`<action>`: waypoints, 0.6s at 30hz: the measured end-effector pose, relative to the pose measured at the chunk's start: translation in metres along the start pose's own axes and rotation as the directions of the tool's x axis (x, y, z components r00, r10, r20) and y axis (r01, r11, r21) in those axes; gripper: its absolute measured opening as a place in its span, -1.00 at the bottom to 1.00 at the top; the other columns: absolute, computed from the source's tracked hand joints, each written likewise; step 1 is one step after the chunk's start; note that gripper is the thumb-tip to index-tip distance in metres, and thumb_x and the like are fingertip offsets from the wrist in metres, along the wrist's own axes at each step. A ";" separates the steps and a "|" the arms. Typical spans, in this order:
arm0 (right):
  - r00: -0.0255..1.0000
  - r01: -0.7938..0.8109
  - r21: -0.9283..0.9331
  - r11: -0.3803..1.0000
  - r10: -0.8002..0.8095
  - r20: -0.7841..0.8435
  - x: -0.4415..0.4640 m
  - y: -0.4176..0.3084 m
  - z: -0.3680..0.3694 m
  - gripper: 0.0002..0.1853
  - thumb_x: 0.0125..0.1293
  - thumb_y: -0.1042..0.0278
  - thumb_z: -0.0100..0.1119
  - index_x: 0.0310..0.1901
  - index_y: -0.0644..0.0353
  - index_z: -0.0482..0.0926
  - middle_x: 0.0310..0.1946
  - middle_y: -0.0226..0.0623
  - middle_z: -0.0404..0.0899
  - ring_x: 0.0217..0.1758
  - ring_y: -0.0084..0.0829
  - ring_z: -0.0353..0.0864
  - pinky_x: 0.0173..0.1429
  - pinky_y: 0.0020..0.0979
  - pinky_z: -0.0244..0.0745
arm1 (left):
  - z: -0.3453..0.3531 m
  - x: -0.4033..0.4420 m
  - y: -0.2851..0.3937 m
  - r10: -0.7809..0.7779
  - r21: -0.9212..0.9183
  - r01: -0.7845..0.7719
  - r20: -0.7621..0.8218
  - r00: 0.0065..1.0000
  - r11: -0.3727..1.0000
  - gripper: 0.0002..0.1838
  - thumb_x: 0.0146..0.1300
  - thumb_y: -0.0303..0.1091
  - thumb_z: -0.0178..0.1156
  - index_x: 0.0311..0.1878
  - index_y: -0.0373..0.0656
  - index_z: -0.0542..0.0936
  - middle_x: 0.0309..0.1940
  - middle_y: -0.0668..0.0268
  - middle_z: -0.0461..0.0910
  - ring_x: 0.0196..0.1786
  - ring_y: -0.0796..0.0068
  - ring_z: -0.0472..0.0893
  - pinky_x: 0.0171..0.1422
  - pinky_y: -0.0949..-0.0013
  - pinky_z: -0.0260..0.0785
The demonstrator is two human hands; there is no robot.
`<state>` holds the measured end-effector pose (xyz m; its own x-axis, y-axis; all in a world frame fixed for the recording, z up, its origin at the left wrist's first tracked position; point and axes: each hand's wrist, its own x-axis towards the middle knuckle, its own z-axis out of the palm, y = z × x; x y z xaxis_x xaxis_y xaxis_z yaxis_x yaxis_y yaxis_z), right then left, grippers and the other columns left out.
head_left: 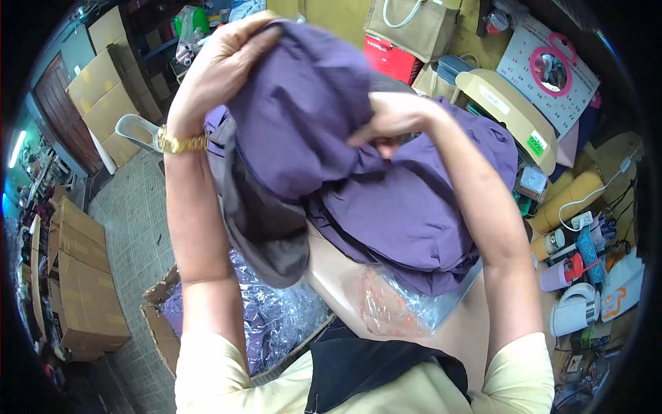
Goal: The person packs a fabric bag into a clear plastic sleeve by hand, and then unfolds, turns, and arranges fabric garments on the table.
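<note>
A purple fabric garment with a dark grey inner side is raised above the table, its exact kind unclear. My left hand pinches its upper left edge, fingers closed on the cloth. Lower and to the right, my right hand is closed on a fold of the same cloth, slightly blurred. More purple fabric lies on the table beneath my right forearm; I cannot tell whether it joins the raised part. A dark grey section hangs down at the left, over the table edge.
A clear plastic bag with orange print lies on the table near me. Below left, an open carton holds plastic-wrapped purple items. A calendar, a beige box and a white mug stand along the right.
</note>
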<state>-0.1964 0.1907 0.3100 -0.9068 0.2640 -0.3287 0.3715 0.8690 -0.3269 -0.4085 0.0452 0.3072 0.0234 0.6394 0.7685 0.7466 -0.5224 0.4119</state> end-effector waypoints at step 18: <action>0.795 -0.337 -0.028 0.941 0.269 -0.544 -0.160 0.094 0.018 -0.51 0.06 0.34 0.40 0.07 0.26 0.60 0.08 -0.03 0.60 0.23 -0.16 0.54 0.32 -0.26 0.37 | 0.244 -0.130 0.015 -0.040 0.180 0.009 0.170 0.985 0.984 -0.82 0.24 -0.32 0.21 -0.09 0.02 0.66 0.22 0.35 0.53 0.43 0.07 0.33 0.48 -0.46 -0.27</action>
<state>-0.0125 0.2226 0.3159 -0.7293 0.6712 0.1329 0.6500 0.7403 -0.1718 -0.2377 0.0919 0.0946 0.1063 0.7466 0.6567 0.8541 -0.4068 0.3242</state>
